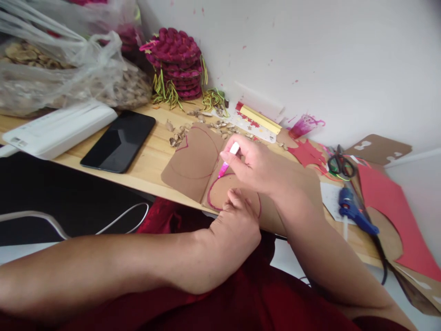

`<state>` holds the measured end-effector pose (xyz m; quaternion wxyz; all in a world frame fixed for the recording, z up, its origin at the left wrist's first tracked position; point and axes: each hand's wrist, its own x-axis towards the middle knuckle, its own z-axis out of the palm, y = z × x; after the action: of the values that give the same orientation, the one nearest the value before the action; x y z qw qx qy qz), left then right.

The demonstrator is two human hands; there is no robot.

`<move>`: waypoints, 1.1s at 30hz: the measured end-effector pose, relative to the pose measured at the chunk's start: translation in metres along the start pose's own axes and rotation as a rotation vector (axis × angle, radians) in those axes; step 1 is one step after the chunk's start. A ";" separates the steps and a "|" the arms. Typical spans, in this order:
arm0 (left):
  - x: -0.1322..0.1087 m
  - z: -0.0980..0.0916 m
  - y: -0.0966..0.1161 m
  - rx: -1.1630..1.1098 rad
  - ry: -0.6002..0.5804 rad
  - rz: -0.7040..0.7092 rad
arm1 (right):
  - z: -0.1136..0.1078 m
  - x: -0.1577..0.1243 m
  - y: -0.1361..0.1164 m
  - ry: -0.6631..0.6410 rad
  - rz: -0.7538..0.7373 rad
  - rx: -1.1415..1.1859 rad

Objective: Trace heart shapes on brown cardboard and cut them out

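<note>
Magenta outline [209, 191] curves across creased brown cardboard [193, 161] at the front edge of a wooden table [151, 156], where a person's right hand [257, 163] pinches a white-and-pink marker [224, 169] between closely set fingers, its tip on the line beside the crease. From that tip, the left hand [239, 220] rests at 5 o'clock over the same panel, fingers curled inward; whether they grip anything, the view cannot tell. Loose shells [223, 124] scatter at 12 o'clock, a magenta stacked craft piece [182, 64] stands at 11, and a clear plastic bag of shells [127, 85] slumps at 10. A black smartphone [119, 141] lies between 9 and 10 o'clock, black-handled scissors [341, 165] at 3, and a blue glue gun [358, 216] just past 3, near cut red paper [386, 193]
</note>
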<state>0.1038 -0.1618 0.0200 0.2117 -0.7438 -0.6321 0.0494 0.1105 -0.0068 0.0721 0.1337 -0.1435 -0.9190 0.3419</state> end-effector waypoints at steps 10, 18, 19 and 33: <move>0.003 -0.001 -0.019 -0.262 -0.053 0.036 | -0.011 -0.047 0.044 0.517 0.316 0.852; -0.012 0.011 -0.067 -0.731 0.090 -0.130 | -0.028 -0.102 0.058 0.473 0.556 1.216; -0.015 0.016 -0.071 -0.714 0.111 -0.174 | -0.029 -0.106 0.057 0.451 0.567 1.239; -0.019 0.030 -0.076 -0.744 0.044 -0.223 | -0.023 -0.111 0.055 0.287 0.562 1.410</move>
<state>0.0197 -0.1639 0.0181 -0.0550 -0.6973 -0.6791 -0.2226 0.2307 0.0072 0.0362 0.2195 -0.2951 -0.3870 0.8455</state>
